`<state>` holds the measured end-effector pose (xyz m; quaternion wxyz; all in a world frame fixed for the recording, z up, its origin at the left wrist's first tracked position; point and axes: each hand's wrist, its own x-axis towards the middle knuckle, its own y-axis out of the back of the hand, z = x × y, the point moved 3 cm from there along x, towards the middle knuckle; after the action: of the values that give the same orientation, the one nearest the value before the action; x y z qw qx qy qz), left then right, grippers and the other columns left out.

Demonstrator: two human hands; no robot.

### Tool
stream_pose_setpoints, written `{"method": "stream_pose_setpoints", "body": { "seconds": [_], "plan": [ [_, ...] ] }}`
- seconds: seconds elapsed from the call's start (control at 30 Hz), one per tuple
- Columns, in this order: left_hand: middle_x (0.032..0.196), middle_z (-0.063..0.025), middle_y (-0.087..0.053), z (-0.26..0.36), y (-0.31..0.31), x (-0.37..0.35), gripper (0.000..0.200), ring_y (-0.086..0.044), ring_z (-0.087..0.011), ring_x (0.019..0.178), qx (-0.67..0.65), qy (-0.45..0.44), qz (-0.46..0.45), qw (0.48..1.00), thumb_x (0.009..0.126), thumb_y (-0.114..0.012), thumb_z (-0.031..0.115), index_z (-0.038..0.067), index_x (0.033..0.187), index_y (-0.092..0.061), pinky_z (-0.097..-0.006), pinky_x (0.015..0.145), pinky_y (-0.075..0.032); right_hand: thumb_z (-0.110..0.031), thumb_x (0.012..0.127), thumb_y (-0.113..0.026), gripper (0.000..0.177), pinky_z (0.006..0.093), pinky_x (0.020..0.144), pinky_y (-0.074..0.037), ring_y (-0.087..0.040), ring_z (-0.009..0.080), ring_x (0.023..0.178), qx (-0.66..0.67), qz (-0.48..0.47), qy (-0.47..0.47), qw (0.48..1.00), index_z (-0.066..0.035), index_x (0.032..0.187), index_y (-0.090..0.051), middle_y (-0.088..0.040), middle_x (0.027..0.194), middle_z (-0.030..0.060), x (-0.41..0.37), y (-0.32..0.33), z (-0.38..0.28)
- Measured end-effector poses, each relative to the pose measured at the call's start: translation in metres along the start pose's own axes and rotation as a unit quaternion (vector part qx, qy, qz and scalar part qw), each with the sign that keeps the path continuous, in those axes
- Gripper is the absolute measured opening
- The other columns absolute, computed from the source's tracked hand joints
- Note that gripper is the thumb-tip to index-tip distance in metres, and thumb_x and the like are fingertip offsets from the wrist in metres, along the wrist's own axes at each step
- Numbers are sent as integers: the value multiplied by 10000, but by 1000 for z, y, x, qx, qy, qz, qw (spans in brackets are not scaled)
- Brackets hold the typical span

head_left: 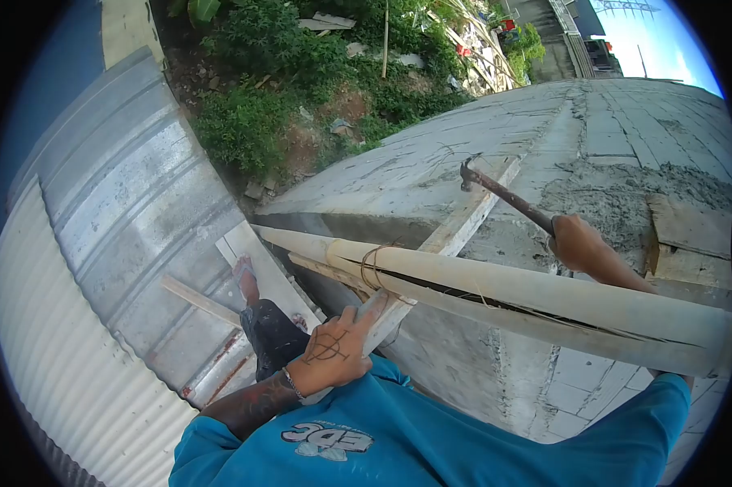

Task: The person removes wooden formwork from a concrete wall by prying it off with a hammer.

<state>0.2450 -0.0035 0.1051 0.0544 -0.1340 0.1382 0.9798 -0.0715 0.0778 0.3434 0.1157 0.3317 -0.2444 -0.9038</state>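
My right hand is wrapped round the handle of a claw hammer, reaching past the far side of the bamboo poles. The hammer's head overlaps the upper end of a wooden plank in this view. My left hand grips the lower end of that plank, fingers folded over its edge. The plank slants across the bamboo poles. A wire tie loops round the bamboo near the plank, and a long dark split runs along the poles.
Below stands a grey block wall, with rough mortar at right. Metal roofing sheets lie at left, with a loose wood strip. My foot rests on a board. Bushes and debris fill the ground beyond a drop.
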Motion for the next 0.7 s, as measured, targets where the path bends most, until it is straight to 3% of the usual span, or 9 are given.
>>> {"method": "stream_pose_setpoints", "body": {
  "seconds": [0.03, 0.13, 0.23, 0.33, 0.43, 0.53, 0.6, 0.67, 0.7],
  "plan": [
    [1094, -237, -506, 3, 3, 5, 1019, -610, -404, 940, -5, 0, 18, 1000, 661, -706, 159, 157, 1532, -177, -467, 797, -532, -151, 861, -582, 183, 519, 710, -459, -607, 451, 737, -1, 44, 53, 998, 25, 816, -569, -612, 747, 260, 4, 33, -5],
    [1090, -244, -508, 7, -5, 1, 1029, -614, -407, 930, -10, 8, 6, 1000, 662, -706, 167, 156, 1536, -162, -469, 798, -531, -164, 847, -619, 184, 509, 688, -466, -609, 438, 766, 120, 56, 5, 991, 13, 839, -568, -621, 760, 231, -13, 44, -17],
    [1092, -248, -507, 6, -6, 5, 1037, -615, -409, 931, 2, 7, 10, 1000, 664, -707, 178, 154, 1539, -151, -467, 793, -532, -183, 838, -644, 221, 498, 654, -445, -585, 439, 712, 245, 197, -25, 949, 13, 811, -547, -606, 727, 228, -27, 50, -17],
    [1070, -214, -514, 8, -5, 5, 1002, -604, -391, 914, 27, 21, 19, 999, 674, -690, 211, 149, 1532, -177, -448, 802, -518, -199, 841, -655, 239, 472, 638, -444, -582, 398, 654, 308, 285, -68, 905, 6, 801, -538, -593, 705, 218, -40, 25, 1],
    [1080, -196, -513, 10, -14, 2, 965, -595, -375, 936, 78, 12, 80, 994, 692, -691, 238, 134, 1520, -207, -443, 808, -509, -203, 856, -657, 233, 448, 626, -452, -612, 313, 643, 341, 292, -139, 883, 1, 817, -550, -604, 706, 192, -54, -16, 27],
    [1116, -194, -507, 17, -20, -6, 910, -589, -369, 983, 131, 9, 124, 984, 720, -711, 271, 107, 1491, -258, -446, 811, -506, -212, 877, -681, 280, 393, 581, -414, -501, 215, 605, 305, 533, 14, 789, -3, 785, -520, -550, 668, 127, -61, -113, 59],
    [1134, -197, -506, 25, -23, -11, 866, -587, -369, 1003, 163, 19, 140, 976, 737, -725, 300, 86, 1461, -301, -449, 810, -504, -223, 885, -693, 311, 366, 569, -395, -448, 184, 600, 359, 552, -31, 752, -2, 771, -505, -528, 666, 105, -72, -143, 66],
    [1143, -203, -506, 31, -24, -16, 825, -587, -372, 1011, 203, 32, 151, 967, 750, -736, 333, 62, 1424, -344, -454, 806, -501, -237, 888, -700, 339, 351, 574, -383, -417, 188, 616, 494, 411, -211, 736, 3, 764, -496, -522, 686, 104, -88, -164, 62],
    [1132, -210, -511, 32, -27, -17, 819, -596, -376, 983, 210, 33, 168, 963, 745, -739, 335, 54, 1412, -355, -458, 791, -507, -236, 885, -702, 341, 351, 576, -381, -420, 196, 619, 490, 410, -234, 732, 4, 760, -495, -527, 692, 106, -95, -178, 61]
  ]
}}
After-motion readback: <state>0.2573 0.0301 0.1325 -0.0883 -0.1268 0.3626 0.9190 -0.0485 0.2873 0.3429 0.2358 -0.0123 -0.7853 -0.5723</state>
